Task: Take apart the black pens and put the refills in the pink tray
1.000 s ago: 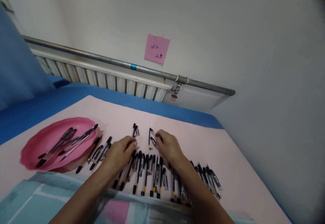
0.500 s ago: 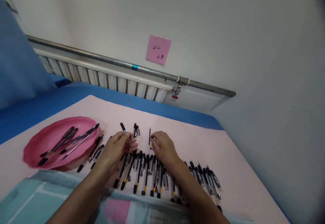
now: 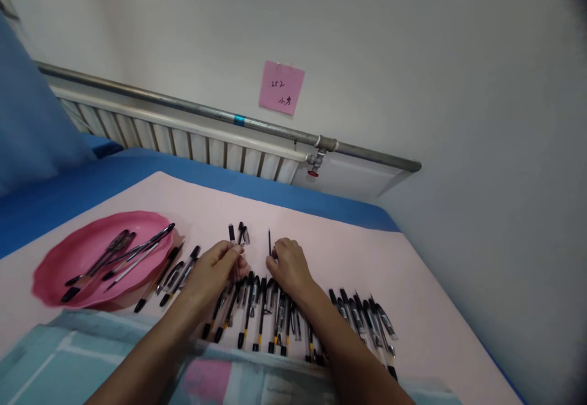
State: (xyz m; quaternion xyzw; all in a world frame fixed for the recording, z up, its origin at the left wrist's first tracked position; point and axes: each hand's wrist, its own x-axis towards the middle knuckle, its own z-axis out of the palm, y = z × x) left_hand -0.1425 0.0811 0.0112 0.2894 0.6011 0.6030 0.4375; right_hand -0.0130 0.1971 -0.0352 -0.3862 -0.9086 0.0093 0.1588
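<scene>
My left hand (image 3: 222, 264) is closed around a clear pen barrel (image 3: 232, 232), its black end sticking up above the fingers. My right hand (image 3: 291, 267) has its thumb and fingertips pinched at a thin black pen refill (image 3: 269, 241), whose lower part the fingers hide. Just behind the left hand lie loose black pen caps (image 3: 243, 234). In front of both hands spreads a row of clear pens (image 3: 261, 313) with black caps and dark refills, partly covered by my right forearm.
At the left, a pink scalloped plate (image 3: 46, 270) holds several pens and a white stick-like piece. More pens (image 3: 177, 276) lie beside it, and another group (image 3: 364, 319) is at the right. A radiator (image 3: 183, 142) and metal pipe (image 3: 197, 108) run along the wall behind.
The barrel in my left hand has turned more upright. My right thumb and fingers have come down onto the refill, covering its lower part. The view has shifted slightly.
</scene>
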